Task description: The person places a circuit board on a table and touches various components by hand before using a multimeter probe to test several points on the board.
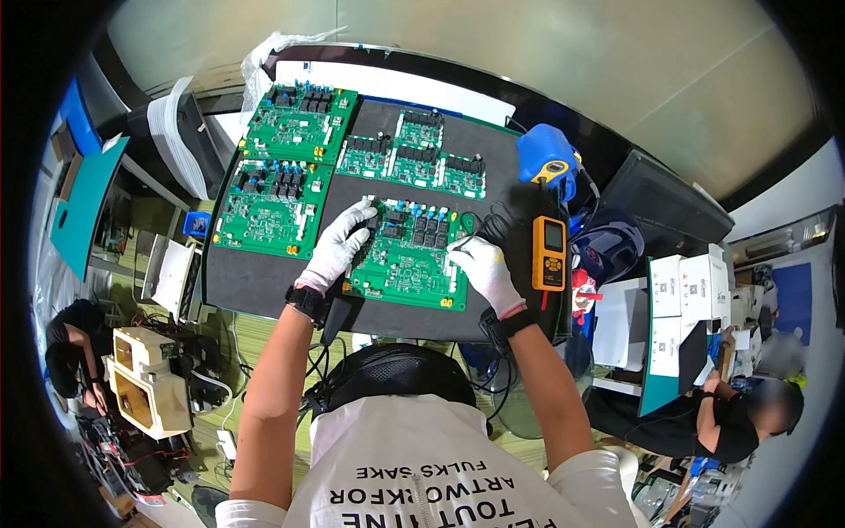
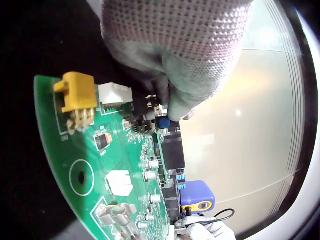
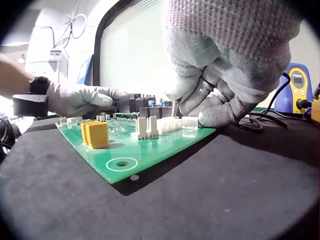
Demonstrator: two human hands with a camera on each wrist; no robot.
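A large green circuit board (image 1: 409,264) with black relays, blue parts and white connectors lies on the dark mat. My gloved left hand (image 1: 341,242) holds the board at its upper left; in the left wrist view the fingertips (image 2: 180,102) pinch beside a round blue component (image 2: 164,122). At the right edge, my gloved right hand (image 1: 484,268) pinches a slim metal tool (image 3: 175,108), pointing down by a row of white connectors (image 3: 169,124). The tool's kind is mostly hidden by the fingers. A yellow connector (image 3: 95,135) stands near the board's corner.
Two more large boards (image 1: 273,207) lie at the left, and several smaller boards (image 1: 414,154) at the back. An orange handheld meter (image 1: 548,253), black cables (image 1: 497,220) and a blue-yellow device (image 1: 547,158) are at the right. Other people sit at both sides.
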